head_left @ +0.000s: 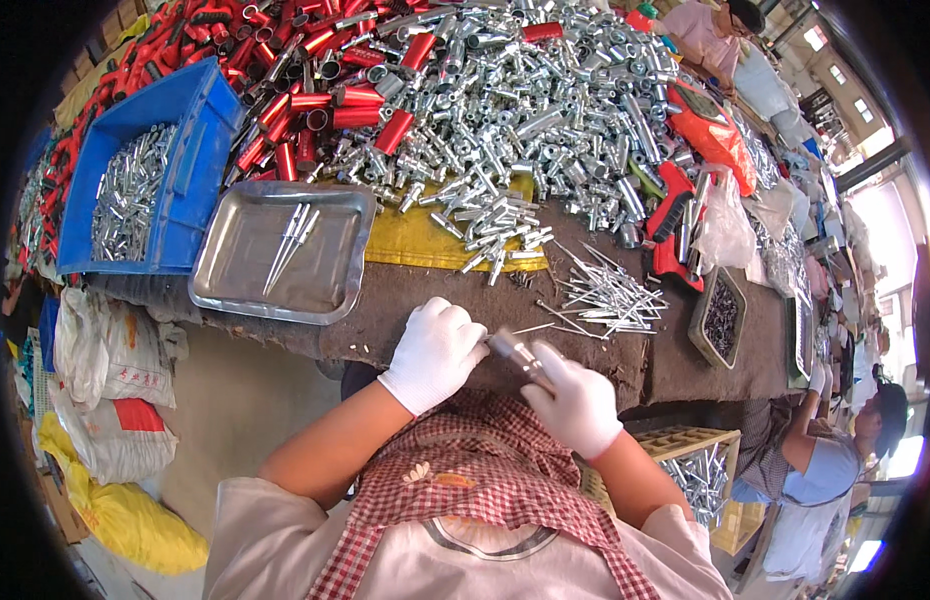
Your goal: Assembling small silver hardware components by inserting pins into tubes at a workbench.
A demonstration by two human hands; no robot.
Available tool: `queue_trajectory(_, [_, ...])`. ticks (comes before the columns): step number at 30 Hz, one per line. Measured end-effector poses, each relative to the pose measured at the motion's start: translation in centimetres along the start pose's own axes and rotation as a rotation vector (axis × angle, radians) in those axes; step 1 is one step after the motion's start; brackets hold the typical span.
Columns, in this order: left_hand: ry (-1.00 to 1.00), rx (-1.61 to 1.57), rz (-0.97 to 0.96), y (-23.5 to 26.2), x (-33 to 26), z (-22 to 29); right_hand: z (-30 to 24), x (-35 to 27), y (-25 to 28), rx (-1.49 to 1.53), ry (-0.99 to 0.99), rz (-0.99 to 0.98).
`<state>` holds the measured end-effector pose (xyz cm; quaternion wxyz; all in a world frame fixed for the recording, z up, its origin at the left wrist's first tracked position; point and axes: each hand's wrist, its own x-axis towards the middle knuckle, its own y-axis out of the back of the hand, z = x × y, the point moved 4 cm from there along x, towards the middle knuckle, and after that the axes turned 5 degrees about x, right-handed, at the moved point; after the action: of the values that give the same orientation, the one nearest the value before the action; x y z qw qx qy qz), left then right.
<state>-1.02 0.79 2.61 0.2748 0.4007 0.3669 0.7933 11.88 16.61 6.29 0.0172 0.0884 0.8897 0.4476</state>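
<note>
1. A blurred metal cylinder (527, 358) is extending from the right hand (575, 402) toward the left, above the desk's (420, 285) near edge.
2. The right hand is gripping it, presumably for control; the left hand (435, 355) is curling beside its far end, whether pinching anything I cannot tell.
3. Thin rods (613, 296) are lying beyond, probably for easy reach.
4. A tray (235, 255) is sitting toward the desk's left end.

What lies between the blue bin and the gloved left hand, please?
The head view shows the metal tray, with slim metal pieces in it, then a stretch of brown cloth nearer the left hand.
</note>
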Motion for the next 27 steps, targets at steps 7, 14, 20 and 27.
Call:
queue_trajectory(7, [0.022,0.006,0.007,-0.1,0.2,-0.4,2.0,2.4,4.2,0.237,-0.195,0.267])
queue_trajectory(14, [-0.017,0.079,0.034,0.0,1.7,0.6,10.9,8.3,8.5,-0.446,0.170,0.421])
queue_trajectory(20, [0.009,-0.160,0.118,0.6,0.9,0.5,-2.0,6.1,1.2,-0.201,0.499,0.129])
queue_trajectory(27, [0.287,-0.537,0.086,7.0,0.1,0.0,-3.4,5.0,-4.0,0.474,0.165,0.030])
